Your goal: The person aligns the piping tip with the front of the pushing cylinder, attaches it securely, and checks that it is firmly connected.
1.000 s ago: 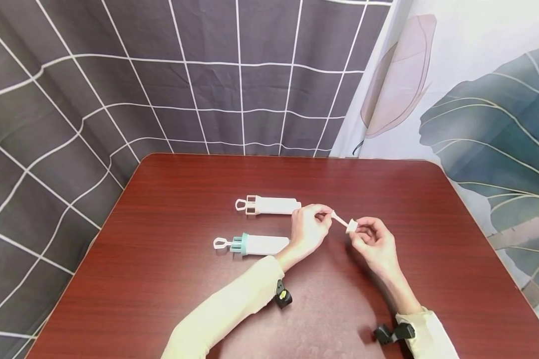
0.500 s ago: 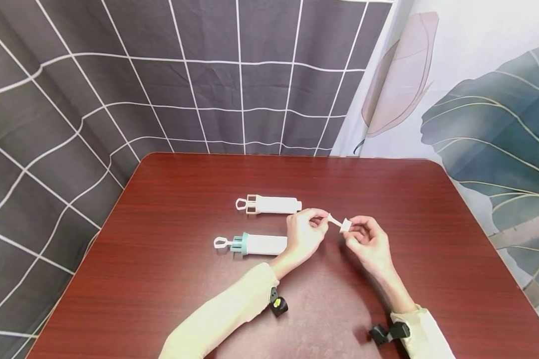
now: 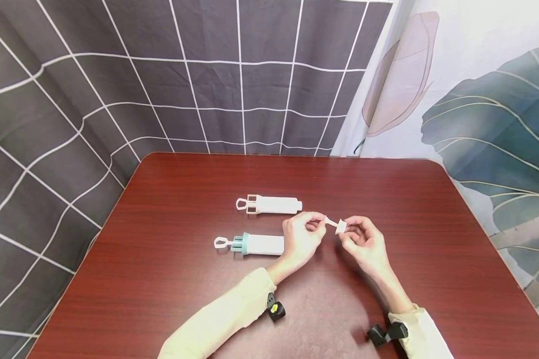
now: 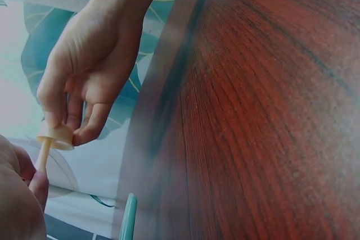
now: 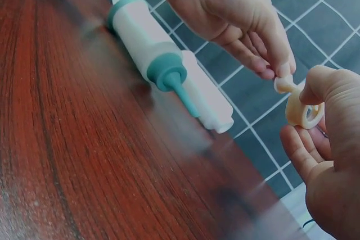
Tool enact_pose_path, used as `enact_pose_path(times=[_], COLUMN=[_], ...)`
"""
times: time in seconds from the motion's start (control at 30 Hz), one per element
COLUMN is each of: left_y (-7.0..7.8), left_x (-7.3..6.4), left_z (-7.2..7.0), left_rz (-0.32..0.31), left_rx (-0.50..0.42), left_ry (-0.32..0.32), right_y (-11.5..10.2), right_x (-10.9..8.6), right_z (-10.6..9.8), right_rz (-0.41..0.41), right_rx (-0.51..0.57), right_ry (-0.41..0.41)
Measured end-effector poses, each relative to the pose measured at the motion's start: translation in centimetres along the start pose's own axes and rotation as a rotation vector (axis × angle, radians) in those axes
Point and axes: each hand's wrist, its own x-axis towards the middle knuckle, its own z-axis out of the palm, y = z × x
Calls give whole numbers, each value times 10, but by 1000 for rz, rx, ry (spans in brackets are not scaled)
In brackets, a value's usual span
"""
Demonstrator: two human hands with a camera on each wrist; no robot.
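Both hands hold a small cream nozzle [image 3: 341,227] above the table. My left hand [image 3: 302,239] pinches the end of its thin stem between thumb and fingers. The wide, ring-shaped base [image 5: 294,111] sits in the fingertips of my right hand [image 3: 366,247], its hollow opening showing in the right wrist view. Left of the hands lies a white syringe-like tube with a teal collar [image 3: 239,244]; its teal nozzle [image 5: 183,96] is hidden behind my left hand in the head view. Beyond it lies a similar tube with a cream collar [image 3: 251,205], its bare stubby end pointing right.
The red-brown wooden table [image 3: 197,299] has a far edge along a dark grid curtain [image 3: 211,85]. A leaf-patterned curtain [image 3: 503,129] hangs at the right. Black wrist cameras sit at both sleeves.
Both hands have drifted left and slightly nearer with the nozzle, keeping their grips. The cream-collared tube's right end now shows clear of the left hand. Both tubes stay put.
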Motion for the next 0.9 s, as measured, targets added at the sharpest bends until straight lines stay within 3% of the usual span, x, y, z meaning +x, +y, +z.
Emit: enact_pose_path(times=[0.3,0.5,0.73,0.9], left_y=[2,6,6,8], left_x=[-4,-7,-11,-13], left_z=[-1,-3,-3,-2], left_rz=[-5,-18,-28,-54], left_rx=[-7,-40,-68,-113], left_ry=[-4,3,11,-1], right_y=[1,-1,-2,0], right_x=[1,1,0,0], right_z=[4,7,11,11], right_rz=[-20,-9,14,-8], right_rx=[22,33,31,28], right_ry=[-10,-39,-18,-30])
